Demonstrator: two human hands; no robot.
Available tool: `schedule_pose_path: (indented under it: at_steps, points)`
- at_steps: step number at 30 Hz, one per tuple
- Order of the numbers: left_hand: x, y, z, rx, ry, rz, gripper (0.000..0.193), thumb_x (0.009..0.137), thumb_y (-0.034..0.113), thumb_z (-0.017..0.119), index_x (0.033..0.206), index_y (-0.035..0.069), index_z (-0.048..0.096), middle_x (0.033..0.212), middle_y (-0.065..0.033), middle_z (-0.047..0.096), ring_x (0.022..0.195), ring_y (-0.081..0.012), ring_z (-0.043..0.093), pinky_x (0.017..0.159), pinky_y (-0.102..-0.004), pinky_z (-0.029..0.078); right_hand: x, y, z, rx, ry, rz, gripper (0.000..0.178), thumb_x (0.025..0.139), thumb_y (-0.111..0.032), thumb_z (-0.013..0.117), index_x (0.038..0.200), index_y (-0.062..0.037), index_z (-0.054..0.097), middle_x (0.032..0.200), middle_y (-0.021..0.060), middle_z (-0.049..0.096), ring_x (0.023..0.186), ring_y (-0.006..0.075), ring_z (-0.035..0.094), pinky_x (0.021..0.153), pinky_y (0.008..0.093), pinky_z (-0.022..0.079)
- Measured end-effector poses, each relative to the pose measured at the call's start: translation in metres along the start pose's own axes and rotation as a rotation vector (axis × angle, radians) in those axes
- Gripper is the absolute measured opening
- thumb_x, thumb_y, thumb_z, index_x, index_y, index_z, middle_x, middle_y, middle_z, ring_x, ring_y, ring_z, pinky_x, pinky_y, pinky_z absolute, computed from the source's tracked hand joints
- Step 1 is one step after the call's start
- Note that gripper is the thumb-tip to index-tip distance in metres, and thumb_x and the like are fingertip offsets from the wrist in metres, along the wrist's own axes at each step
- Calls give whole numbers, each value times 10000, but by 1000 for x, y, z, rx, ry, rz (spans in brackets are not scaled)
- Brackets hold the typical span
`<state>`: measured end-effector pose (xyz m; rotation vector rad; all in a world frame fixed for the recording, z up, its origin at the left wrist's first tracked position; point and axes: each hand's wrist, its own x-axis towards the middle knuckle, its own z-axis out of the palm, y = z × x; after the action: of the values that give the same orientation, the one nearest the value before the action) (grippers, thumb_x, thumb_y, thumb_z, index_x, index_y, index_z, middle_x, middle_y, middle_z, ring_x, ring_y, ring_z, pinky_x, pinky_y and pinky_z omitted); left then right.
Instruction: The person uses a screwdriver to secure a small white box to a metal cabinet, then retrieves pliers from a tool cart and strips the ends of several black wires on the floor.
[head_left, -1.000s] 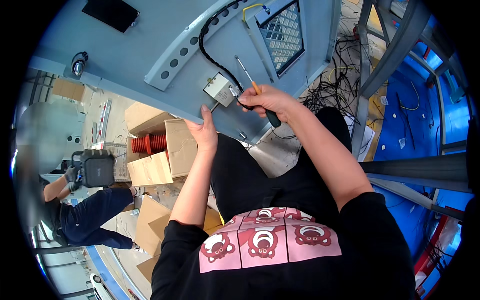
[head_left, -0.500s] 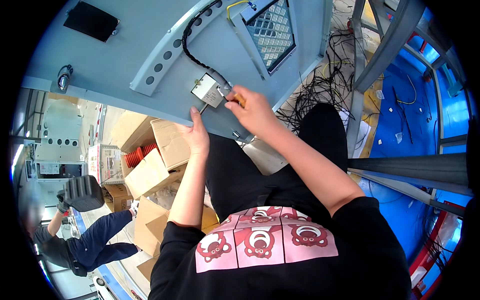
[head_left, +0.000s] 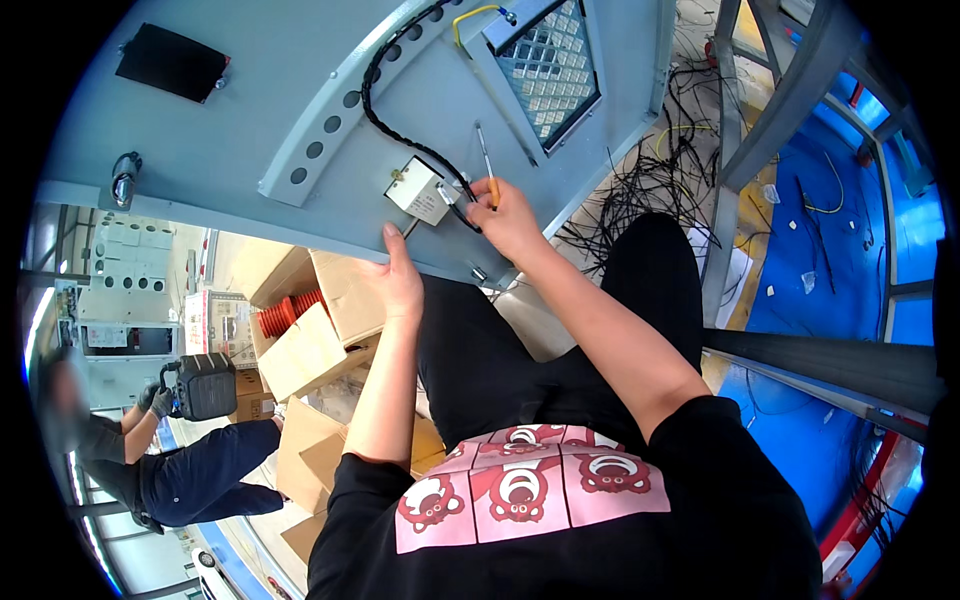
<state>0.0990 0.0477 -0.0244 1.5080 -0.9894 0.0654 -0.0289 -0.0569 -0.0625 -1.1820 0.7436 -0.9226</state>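
Note:
A grey metal door panel (head_left: 300, 225) stretches across the top of the view. A small white box-shaped device (head_left: 420, 197) is fixed near its lower edge, and a black wrapped cable (head_left: 400, 130) runs down to it. My right hand (head_left: 512, 222) is closed around the orange handle of a screwdriver (head_left: 494, 190), whose shaft points up and away from the device. Its fingertips are beside the cable's lower end; whether they pinch it too is unclear. My left hand (head_left: 402, 285) holds the panel's lower edge, thumb on the front near the device and fingers hidden behind.
Open cardboard boxes (head_left: 300, 350), one with red ribbed parts (head_left: 290, 313), stand at left. A co-worker (head_left: 160, 470) carries a black case (head_left: 205, 386) there. Black wire offcuts (head_left: 640, 185) litter the floor beside a grey metal frame (head_left: 800, 365) at right. A mesh-covered window (head_left: 545, 75) sits in the panel.
The screwdriver has swung from the device to point upward in my right hand. My left hand stays at the panel edge. The co-worker's case has moved right and turned upright.

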Motion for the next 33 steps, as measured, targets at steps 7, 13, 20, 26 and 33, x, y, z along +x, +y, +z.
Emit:
schedule_pose_path:
  at_steps: [7,13,20,26,33]
  points:
    - [0,2,-2,-2,3,-29,304,945,187,572,1151,-29,512,1079,-106,594,982,-170,548,892,-323,433,9,-16,-18,-376,-46,-255,215,809,-80,649,1004,-5,596,914,118,617,820,270,614,727,348,478]
    - [-3,-6,0,-79,43,-73,293,938,171,574,1148,-20,504,1075,-104,584,976,-176,544,892,-324,430,7,-59,-6,-329,-71,-534,231,819,-10,602,1045,-61,613,1061,104,592,998,332,583,833,398,466]
    - [-1,2,0,-40,24,-62,254,933,132,568,1128,-13,494,1069,-101,563,961,-177,534,888,-326,424,16,-39,-20,-315,-102,-515,176,831,-25,606,1007,-24,624,955,96,638,875,266,624,756,348,489]
    - [-2,0,1,-66,25,-57,292,944,159,570,1162,-14,483,1096,-106,571,989,-174,539,898,-326,427,18,-6,-19,-125,5,49,132,806,-137,680,847,-13,664,695,56,656,640,122,591,609,279,464]
    - [-2,3,2,-121,32,-56,305,948,163,576,1174,-15,476,1102,-96,563,1019,-162,526,927,-321,415,21,4,-7,-16,-10,69,113,834,-130,658,796,-24,645,676,27,630,582,105,536,543,268,421]
